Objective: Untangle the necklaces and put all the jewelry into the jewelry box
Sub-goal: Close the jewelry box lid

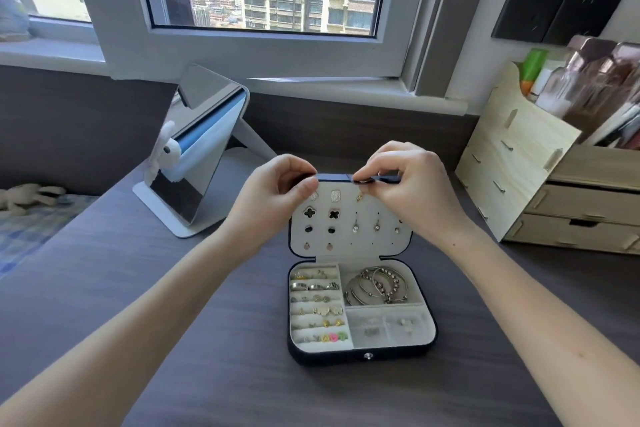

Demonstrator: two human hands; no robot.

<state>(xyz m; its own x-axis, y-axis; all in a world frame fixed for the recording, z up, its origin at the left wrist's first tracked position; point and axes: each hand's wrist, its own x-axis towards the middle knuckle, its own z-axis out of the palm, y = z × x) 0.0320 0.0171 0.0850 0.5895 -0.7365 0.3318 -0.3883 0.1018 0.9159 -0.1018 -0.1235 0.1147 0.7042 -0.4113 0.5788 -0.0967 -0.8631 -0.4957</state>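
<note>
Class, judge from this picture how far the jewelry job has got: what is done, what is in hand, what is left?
Done: rings, bracelets and earrings sit in the open jewelry box; no jewelry is visible outside it. In hand: the left hand and right hand pinch the top edge of the lid. Left: probably closing the box. No necklace is visible, so the untangling cannot be confirmed.

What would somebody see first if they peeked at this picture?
First, the open dark blue jewelry box with cream lining in the middle of the grey table, its lid studded with earrings. The left hand and right hand both pinch the lid's top edge. Silver bangles fill the base's far right compartment.
</note>
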